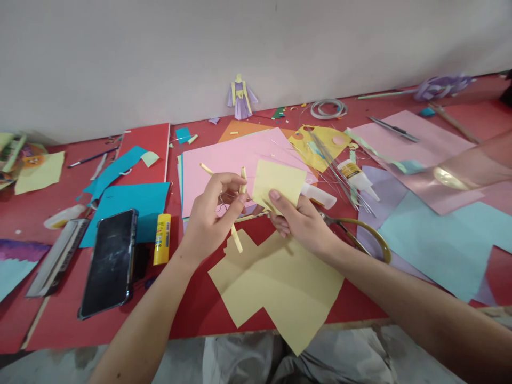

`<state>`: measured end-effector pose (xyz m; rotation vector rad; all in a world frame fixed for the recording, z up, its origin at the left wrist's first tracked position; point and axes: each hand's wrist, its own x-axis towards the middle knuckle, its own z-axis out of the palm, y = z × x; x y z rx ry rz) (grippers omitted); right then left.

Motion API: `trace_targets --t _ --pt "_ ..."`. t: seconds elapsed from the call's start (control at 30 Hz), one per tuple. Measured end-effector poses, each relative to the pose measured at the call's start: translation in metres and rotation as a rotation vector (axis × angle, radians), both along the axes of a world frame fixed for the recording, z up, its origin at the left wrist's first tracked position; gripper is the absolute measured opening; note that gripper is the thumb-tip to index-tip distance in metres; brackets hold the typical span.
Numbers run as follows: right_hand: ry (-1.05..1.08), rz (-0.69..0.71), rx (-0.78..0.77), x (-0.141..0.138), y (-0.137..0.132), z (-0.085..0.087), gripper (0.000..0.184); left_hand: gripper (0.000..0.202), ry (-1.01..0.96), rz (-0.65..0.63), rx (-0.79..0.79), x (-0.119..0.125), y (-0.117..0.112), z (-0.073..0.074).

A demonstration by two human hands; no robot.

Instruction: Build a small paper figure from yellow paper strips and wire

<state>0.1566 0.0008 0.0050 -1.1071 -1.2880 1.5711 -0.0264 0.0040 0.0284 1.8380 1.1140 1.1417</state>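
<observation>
My left hand [214, 216] is closed around thin rolled yellow paper sticks [242, 184], held above the red table [200, 309]. My right hand [298, 221] pinches a small square of pale yellow paper [280, 181] between thumb and fingers, right beside the sticks. Under both hands lies a larger cut sheet of yellow paper [280, 288] that overhangs the table's near edge. A pink sheet [232, 157] lies just behind the hands.
A black phone [110, 261] and a yellow glue stick [162, 239] lie to the left on blue paper [132, 205]. Scissors [362, 234], a glue bottle [354, 176] and thin wires lie to the right. Another person's arm [476, 165] reaches in at the far right. A paper doll [241, 96] leans on the wall.
</observation>
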Motion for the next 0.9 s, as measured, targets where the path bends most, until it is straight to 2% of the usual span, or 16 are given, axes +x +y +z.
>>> trace_targets --t 0.2,0.47,0.73,0.9 --pt "-0.056 -0.046 0.098 0.0020 -0.0019 -0.0077 0.046 0.012 -0.091 -0.019 -0.051 -0.0009 0.0017 0.0033" --pt "-0.055 -0.002 0.077 0.0000 -0.0023 -0.0075 0.046 0.012 -0.078 -0.038 -0.126 -0.0005 0.0017 0.0036" --pt "-0.081 -0.007 0.103 -0.0002 -0.0022 -0.0074 0.046 0.015 -0.034 -0.102 -0.152 0.0003 0.0016 -0.0029" --pt "-0.084 0.008 0.135 0.0007 -0.0038 -0.0031 0.037 0.016 -0.002 -0.102 -0.131 0.0001 0.0013 -0.0037"
